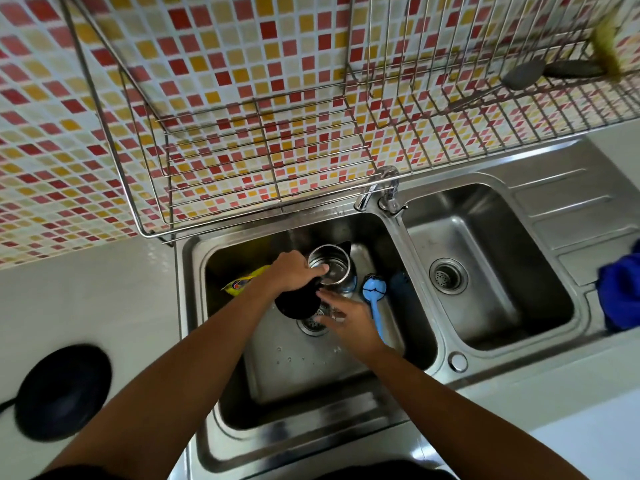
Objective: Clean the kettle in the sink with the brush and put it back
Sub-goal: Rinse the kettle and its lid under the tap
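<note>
A steel kettle [334, 268] with a black spout and an open black lid [296, 304] stands upright in the left sink basin [311, 375]. My left hand [294, 271] grips its rim, thumb over the opening. My right hand [346, 317] hovers just in front of the kettle, fingers spread and holding nothing. A blue brush [375, 299] lies in the basin right of the kettle, its round head near the kettle and its handle running under my right wrist. The kettle's black base [62, 391] sits on the counter at the lower left.
A yellow packet [244, 280] lies in the basin behind my left wrist. The tap [375, 187] stands between the two basins, above the kettle. The right basin [485, 268] holds nothing. A blue cloth [621, 292] rests on the drainboard. A wire dish rack [259, 150] hangs overhead.
</note>
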A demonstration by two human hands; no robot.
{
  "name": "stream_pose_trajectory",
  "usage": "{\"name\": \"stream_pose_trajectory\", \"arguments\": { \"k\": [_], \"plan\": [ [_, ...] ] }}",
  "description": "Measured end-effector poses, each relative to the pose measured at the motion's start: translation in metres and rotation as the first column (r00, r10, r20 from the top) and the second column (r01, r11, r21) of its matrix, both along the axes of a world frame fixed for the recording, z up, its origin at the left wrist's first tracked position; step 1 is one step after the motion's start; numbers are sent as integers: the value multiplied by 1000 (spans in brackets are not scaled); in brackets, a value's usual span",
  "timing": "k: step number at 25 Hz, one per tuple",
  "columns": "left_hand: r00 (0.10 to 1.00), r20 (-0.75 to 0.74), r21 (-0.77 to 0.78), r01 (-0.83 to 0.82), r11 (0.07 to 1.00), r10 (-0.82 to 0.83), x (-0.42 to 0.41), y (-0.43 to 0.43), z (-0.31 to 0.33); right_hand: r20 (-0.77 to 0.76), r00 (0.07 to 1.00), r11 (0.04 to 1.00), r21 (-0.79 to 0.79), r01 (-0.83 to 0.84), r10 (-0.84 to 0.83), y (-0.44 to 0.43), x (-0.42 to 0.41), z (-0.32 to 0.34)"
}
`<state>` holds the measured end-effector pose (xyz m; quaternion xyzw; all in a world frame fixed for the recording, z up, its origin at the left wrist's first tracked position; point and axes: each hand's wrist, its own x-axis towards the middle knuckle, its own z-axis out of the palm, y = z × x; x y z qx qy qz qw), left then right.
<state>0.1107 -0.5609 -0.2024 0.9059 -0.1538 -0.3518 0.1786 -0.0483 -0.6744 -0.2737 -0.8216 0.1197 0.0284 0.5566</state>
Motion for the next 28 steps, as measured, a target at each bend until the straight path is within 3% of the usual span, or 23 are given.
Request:
{"name": "stream_pose_trajectory", "arguments": {
  "k": [3,6,8,10,13,16,18,21,23,25,28],
  "plan": [
    [986,116,101,112,989,-123,-16,3,-13,-40,976,977,10,215,-215,-35,4,7],
    [948,191,289,195,937,-256,-38,1,-17,3,881,880,-43,473,-473,-86,31,21],
    [917,240,386,212,898,-320,-53,-1,-16,-13,828,824,-103,557,-561,-116,55,36],
    [910,284,373,186,909,-302,-57,-2,-17,-80,831,827,-188,530,-551,-136,77,44],
    [935,296,250,121,961,-195,-52,2,-14,-93,906,852,-391,347,-412,-143,91,45],
    [960,278,60,7,998,-23,-47,8,-5,-79,946,858,-450,248,-315,-139,87,34],
    [965,256,-41,-37,998,46,-45,14,0,-158,969,848,-524,82,-191,-130,84,27],
    [965,205,-178,-126,976,162,-45,30,10,-340,928,810,-581,-79,-153,-117,93,24],
    [956,121,-320,-219,922,269,-50,38,22,-335,928,836,-546,-52,-161,-117,99,27],
    [947,16,-459,-278,844,320,-54,42,35,-135,972,891,-440,114,-192,-123,94,29],
    [926,-168,-557,-372,743,338,-57,47,43,11,904,889,-181,422,-427,-126,62,34]
  ]
}}
